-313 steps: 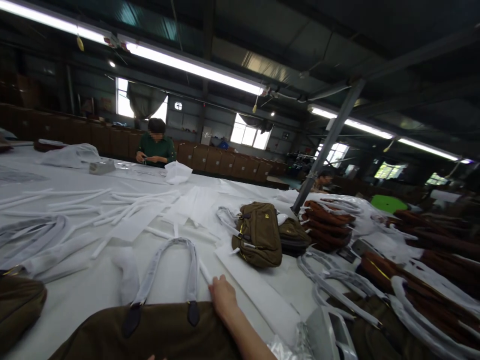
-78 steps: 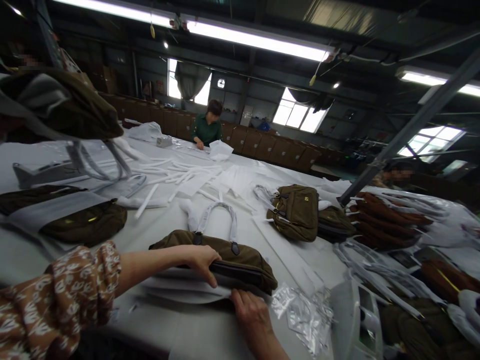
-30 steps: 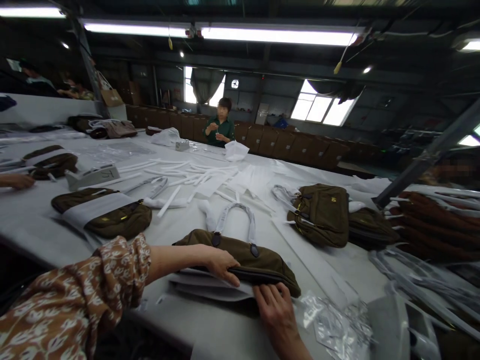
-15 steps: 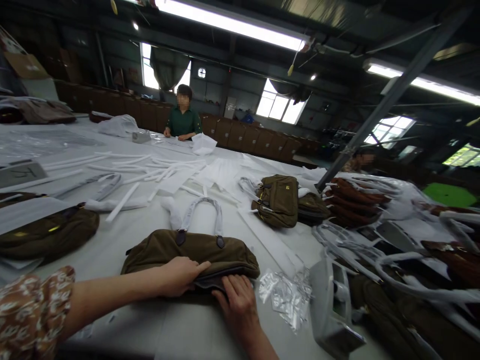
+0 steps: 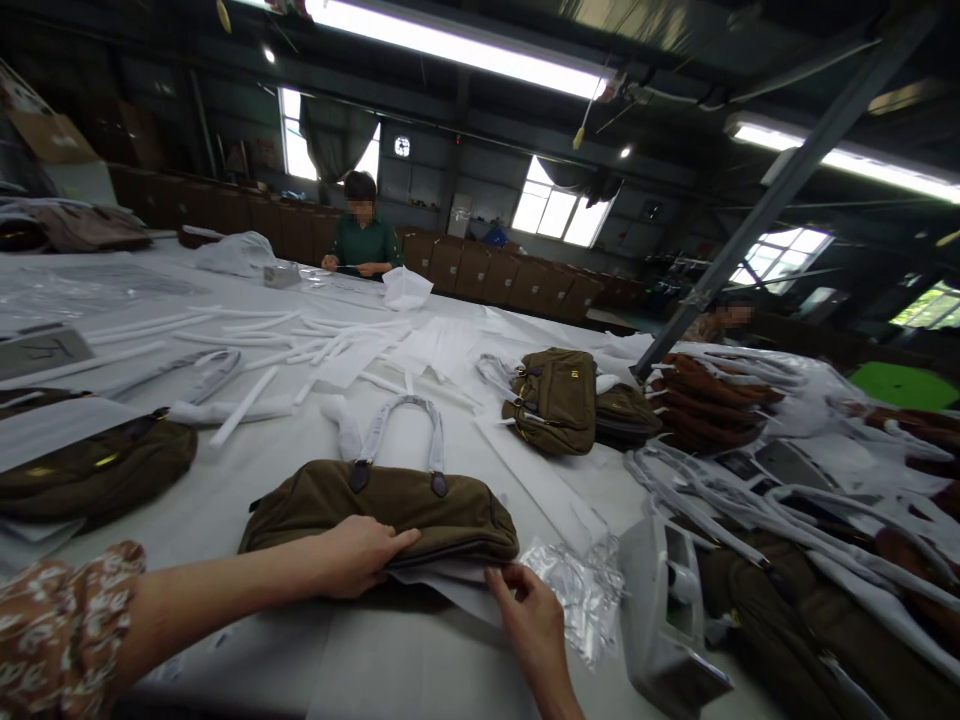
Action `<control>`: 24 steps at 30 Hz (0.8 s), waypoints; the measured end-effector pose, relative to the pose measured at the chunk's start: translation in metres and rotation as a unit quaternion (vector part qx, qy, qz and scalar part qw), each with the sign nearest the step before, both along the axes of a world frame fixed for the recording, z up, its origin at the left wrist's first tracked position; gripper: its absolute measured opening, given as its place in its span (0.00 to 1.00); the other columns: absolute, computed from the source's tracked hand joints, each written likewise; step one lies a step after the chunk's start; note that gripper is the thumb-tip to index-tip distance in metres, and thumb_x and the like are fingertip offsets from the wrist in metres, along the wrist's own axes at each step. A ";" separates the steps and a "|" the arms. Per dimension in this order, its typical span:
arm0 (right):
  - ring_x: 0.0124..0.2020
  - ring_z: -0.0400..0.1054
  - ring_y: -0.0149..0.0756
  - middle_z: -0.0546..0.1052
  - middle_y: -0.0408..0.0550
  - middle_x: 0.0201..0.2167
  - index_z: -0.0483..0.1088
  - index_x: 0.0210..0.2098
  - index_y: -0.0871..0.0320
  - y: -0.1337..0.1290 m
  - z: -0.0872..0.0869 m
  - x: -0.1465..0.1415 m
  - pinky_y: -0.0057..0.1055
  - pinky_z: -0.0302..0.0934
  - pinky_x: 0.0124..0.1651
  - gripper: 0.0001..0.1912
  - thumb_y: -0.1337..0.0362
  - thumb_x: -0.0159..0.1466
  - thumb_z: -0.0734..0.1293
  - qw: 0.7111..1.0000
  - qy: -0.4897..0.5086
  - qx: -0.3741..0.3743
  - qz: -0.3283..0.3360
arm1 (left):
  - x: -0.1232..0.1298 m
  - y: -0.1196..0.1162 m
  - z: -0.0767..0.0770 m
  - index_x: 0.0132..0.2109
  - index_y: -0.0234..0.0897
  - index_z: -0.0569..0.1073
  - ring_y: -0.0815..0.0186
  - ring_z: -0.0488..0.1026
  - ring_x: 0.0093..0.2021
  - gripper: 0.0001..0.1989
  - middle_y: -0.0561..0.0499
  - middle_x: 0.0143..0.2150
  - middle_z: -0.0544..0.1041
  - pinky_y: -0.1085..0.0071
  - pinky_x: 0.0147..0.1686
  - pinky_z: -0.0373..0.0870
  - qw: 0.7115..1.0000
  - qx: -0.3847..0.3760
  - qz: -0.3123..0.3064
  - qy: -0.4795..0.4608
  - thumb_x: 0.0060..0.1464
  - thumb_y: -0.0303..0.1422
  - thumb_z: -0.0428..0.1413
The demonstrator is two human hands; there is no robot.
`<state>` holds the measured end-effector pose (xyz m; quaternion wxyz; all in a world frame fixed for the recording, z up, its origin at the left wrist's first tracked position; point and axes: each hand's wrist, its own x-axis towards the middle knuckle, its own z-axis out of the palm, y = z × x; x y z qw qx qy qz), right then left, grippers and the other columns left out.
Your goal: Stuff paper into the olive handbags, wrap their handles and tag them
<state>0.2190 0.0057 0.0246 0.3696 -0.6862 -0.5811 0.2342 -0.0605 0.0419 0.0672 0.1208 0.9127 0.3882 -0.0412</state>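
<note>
An olive-brown handbag [image 5: 315,505] lies on the table before me, its wrapped handles [image 5: 405,405] standing up at the far side. My left hand [image 5: 364,555] grips the near edge of the bag's opening, thumb side on top and fingertips partly hidden beneath the fabric. From under that edge shows a thin white sheet [image 5: 461,588]. Just off the bag's right end, my right hand [image 5: 532,615] pinches the sheet's right side between thumb and fingers.
Crumpled clear plastic [image 5: 574,590] and a grey box-like holder [image 5: 656,610] lie to the right. Further bags [image 5: 555,400] and brown bags [image 5: 709,405] are beyond. White foam strips [image 5: 322,340] cover the back left. Across the table sits a person in green [image 5: 367,240].
My right hand has come out of the bag's opening and moved right, into a pinch. A white sheet now shows where the dark opening was. My left hand has stayed in place.
</note>
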 end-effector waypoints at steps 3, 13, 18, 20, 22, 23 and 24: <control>0.24 0.69 0.37 0.75 0.44 0.20 0.72 0.25 0.58 0.003 -0.003 0.003 0.30 0.61 0.28 0.19 0.47 0.49 0.71 0.992 0.122 -0.026 0.000 | -0.001 0.002 0.002 0.64 0.38 0.53 0.48 0.76 0.43 0.34 0.38 0.48 0.77 0.56 0.40 0.73 1.000 0.002 -0.011 0.010 0.51 0.35 0.54; 0.32 0.72 0.44 0.78 0.48 0.26 0.76 0.34 0.61 0.009 -0.006 0.005 0.35 0.65 0.38 0.26 0.46 0.46 0.72 0.986 0.161 -0.050 0.009 | -0.002 0.008 0.009 0.63 0.42 0.55 0.49 0.77 0.40 0.34 0.41 0.44 0.79 0.60 0.35 0.74 0.999 -0.005 -0.013 0.041 0.49 0.36 0.54; 0.28 0.70 0.40 0.76 0.46 0.22 0.73 0.24 0.58 0.009 0.001 0.001 0.31 0.64 0.33 0.22 0.44 0.47 0.71 0.984 0.165 -0.048 0.039 | -0.002 0.010 0.008 0.64 0.40 0.53 0.46 0.78 0.39 0.37 0.38 0.43 0.79 0.58 0.32 0.74 0.999 0.000 -0.028 0.041 0.47 0.35 0.55; 0.29 0.71 0.40 0.77 0.46 0.23 0.73 0.25 0.58 0.009 0.000 0.002 0.31 0.64 0.34 0.21 0.46 0.46 0.73 0.978 0.200 -0.051 0.032 | -0.002 0.010 0.008 0.64 0.40 0.53 0.46 0.78 0.38 0.38 0.38 0.44 0.79 0.58 0.32 0.74 0.999 0.001 -0.032 0.041 0.46 0.35 0.55; 0.32 0.72 0.41 0.78 0.47 0.27 0.74 0.28 0.59 0.008 -0.002 0.004 0.31 0.65 0.36 0.21 0.48 0.45 0.74 0.969 0.240 -0.055 0.020 | -0.003 0.009 0.009 0.65 0.40 0.52 0.47 0.78 0.39 0.39 0.39 0.44 0.79 0.59 0.33 0.74 0.999 0.001 -0.032 0.043 0.46 0.35 0.56; 0.33 0.72 0.42 0.79 0.48 0.28 0.75 0.30 0.59 0.008 -0.002 0.004 0.31 0.65 0.37 0.21 0.48 0.44 0.74 0.965 0.255 -0.055 0.016 | -0.003 0.009 0.010 0.65 0.40 0.52 0.47 0.78 0.39 0.39 0.39 0.44 0.79 0.59 0.33 0.74 0.999 0.001 -0.031 0.045 0.46 0.35 0.56; 0.34 0.73 0.42 0.79 0.48 0.29 0.75 0.31 0.59 0.007 -0.003 0.005 0.31 0.66 0.36 0.22 0.49 0.44 0.74 0.963 0.265 -0.055 0.014 | -0.003 0.009 0.010 0.65 0.40 0.53 0.48 0.78 0.39 0.39 0.39 0.44 0.79 0.60 0.33 0.74 0.998 0.002 -0.029 0.047 0.46 0.35 0.56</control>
